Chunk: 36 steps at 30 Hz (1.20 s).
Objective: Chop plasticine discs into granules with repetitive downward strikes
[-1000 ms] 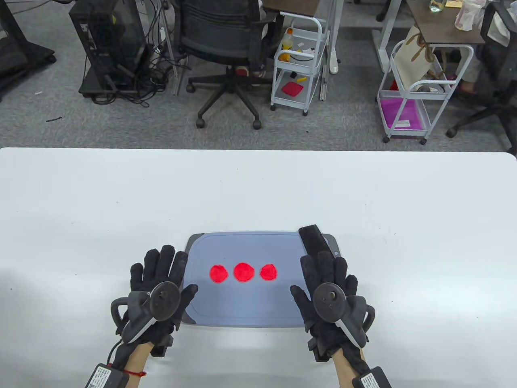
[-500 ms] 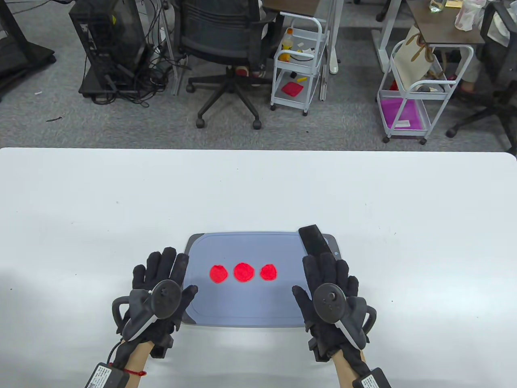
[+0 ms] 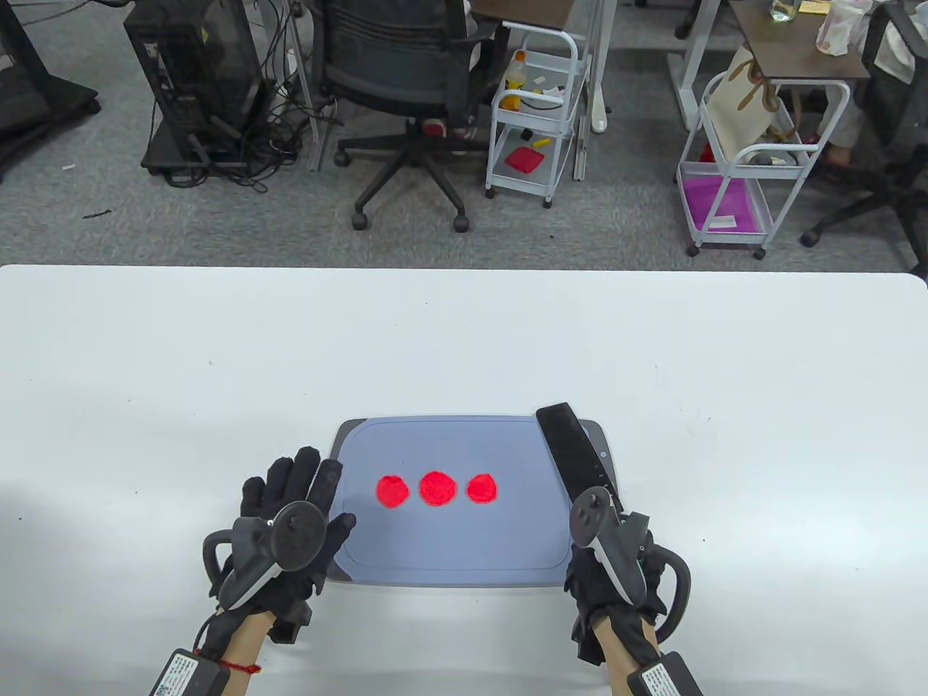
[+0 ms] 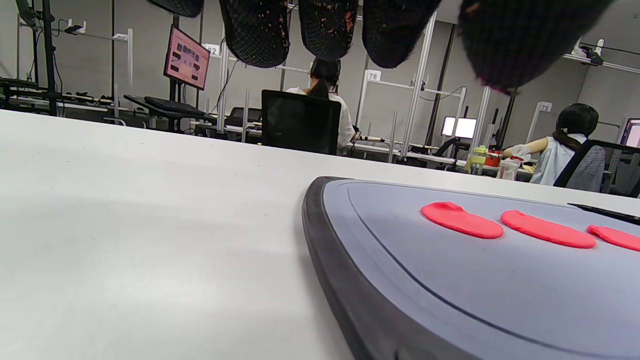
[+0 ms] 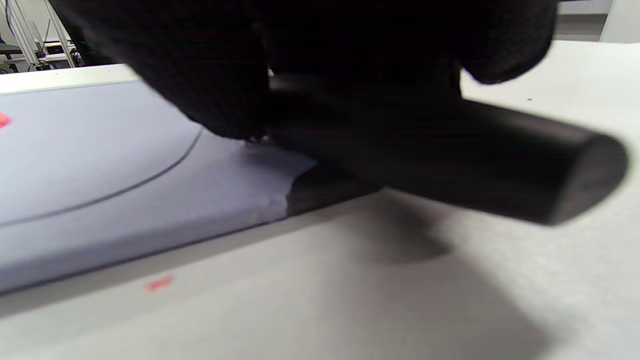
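Three flat red plasticine discs (image 3: pixel 436 489) lie in a row on a grey cutting board (image 3: pixel 449 536); they also show in the left wrist view (image 4: pixel 545 229). A black knife (image 3: pixel 573 449) lies along the board's right edge. My right hand (image 3: pixel 616 573) has turned on its side and grips the knife's black handle (image 5: pixel 450 150) at the board's near right corner. My left hand (image 3: pixel 290 507) rests flat with fingers spread at the board's left edge, touching no disc.
The white table (image 3: pixel 217 362) spreads wide around the board. A small red crumb (image 5: pixel 159 283) lies on the table near the board's front edge. Beyond the table's far edge stand an office chair (image 3: pixel 406 87) and white carts (image 3: pixel 536 109).
My right hand drew back from lying flat over the knife, rolled onto its side and closed around the handle. More of the blade now shows. The left hand barely moved.
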Tool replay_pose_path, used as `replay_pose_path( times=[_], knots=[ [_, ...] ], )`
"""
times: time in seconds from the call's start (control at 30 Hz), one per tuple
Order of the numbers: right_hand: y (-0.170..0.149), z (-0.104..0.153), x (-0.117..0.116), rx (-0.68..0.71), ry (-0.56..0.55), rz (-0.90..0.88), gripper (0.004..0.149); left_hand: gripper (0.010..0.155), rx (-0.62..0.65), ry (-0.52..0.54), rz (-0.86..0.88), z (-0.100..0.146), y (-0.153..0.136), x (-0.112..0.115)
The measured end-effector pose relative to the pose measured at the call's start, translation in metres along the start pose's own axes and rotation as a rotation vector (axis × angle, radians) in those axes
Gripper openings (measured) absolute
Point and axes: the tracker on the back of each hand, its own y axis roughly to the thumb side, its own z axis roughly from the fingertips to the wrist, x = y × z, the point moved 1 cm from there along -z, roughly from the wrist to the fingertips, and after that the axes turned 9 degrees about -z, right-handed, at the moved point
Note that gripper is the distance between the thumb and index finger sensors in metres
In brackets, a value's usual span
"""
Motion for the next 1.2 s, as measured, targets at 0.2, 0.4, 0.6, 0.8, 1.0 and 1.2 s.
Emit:
replay_pose_path(
  times=[0.2,0.4,0.6,0.8,1.0,1.2],
  knots=[
    [0.005,-0.003,-0.006,-0.005,-0.042,0.069,0.073,0.073,0.003,-0.003,-0.001,0.000,0.000,0.001],
    [0.004,0.002,0.006,0.006,-0.197,-0.034,0.073,0.073,0.008,-0.015,-0.004,-0.001,0.001,0.002],
    [0.007,0.019,0.020,0.125,-0.116,-0.286,0.062,0.073,0.023,-0.038,-0.013,0.000,0.005,0.006],
    [0.024,0.036,-0.001,0.111,0.075,-0.440,0.062,0.072,0.022,-0.041,0.005,-0.001,0.005,0.005],
    [0.038,0.040,-0.017,0.066,0.170,-0.456,0.070,0.071,0.001,-0.045,0.020,-0.003,-0.001,0.004],
    [0.057,0.050,-0.019,0.121,0.193,-0.481,0.071,0.071,0.006,-0.059,0.000,-0.005,0.005,0.006]
  ],
)
